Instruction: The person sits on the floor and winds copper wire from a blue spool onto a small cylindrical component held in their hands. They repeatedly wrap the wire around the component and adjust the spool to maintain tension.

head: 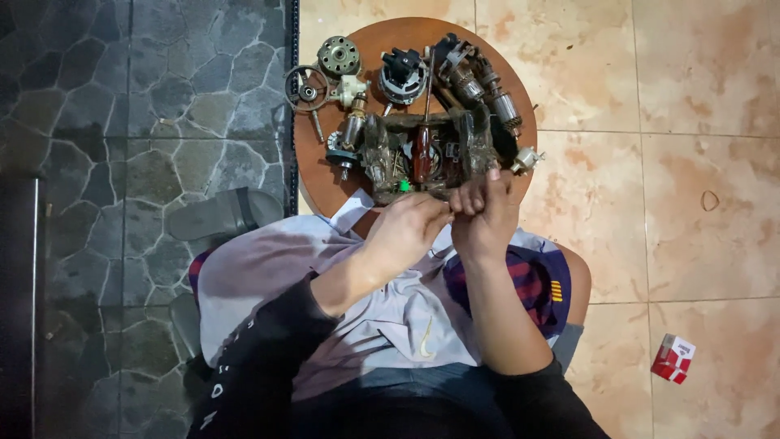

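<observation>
at the near edge of the round table [325,191], left hand [406,232] and right hand [486,218] pinch something tiny (hidden); best held steady, close over the motor parts [422,122].

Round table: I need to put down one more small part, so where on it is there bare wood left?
The round table is bare only in its left rim strip below the spoked wheel and a sliver at the far edge. The middle is packed with motor parts and a screwdriver. Both hands, left hand and right hand, cover the near edge.
</observation>
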